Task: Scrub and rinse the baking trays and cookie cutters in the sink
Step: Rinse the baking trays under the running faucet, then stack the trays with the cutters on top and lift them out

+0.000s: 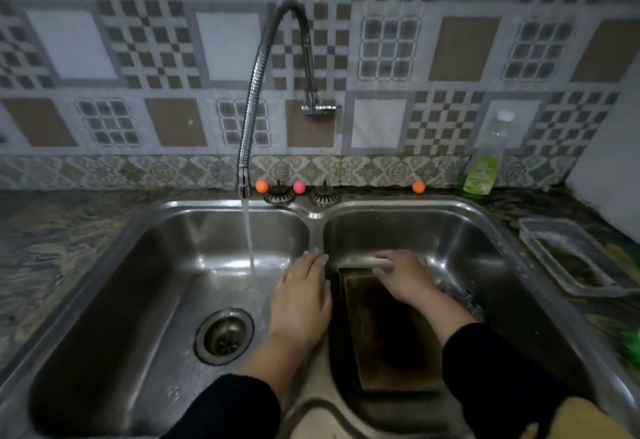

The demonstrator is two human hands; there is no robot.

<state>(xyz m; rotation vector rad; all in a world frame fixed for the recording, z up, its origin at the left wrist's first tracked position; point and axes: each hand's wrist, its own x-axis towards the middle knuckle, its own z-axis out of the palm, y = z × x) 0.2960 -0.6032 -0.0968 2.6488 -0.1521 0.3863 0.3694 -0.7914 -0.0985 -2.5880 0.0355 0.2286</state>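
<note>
A dark, stained rectangular baking tray (384,331) lies in the right basin of the double steel sink (485,230). My right hand (401,275) holds the tray's far rim, fingers curled over its edge. My left hand (303,294) lies flat with straight fingers over the divider between the basins, just right of the water stream (249,237) that runs from the flexible tap (256,74) into the left basin. No cookie cutters are visible.
The left basin has an open drain (224,334). Two strainer plugs (278,194) sit on the back ledge. A green dish soap bottle (483,168) stands at the back right. A clear plastic container (575,255) rests on the right counter, something green (630,348) near it.
</note>
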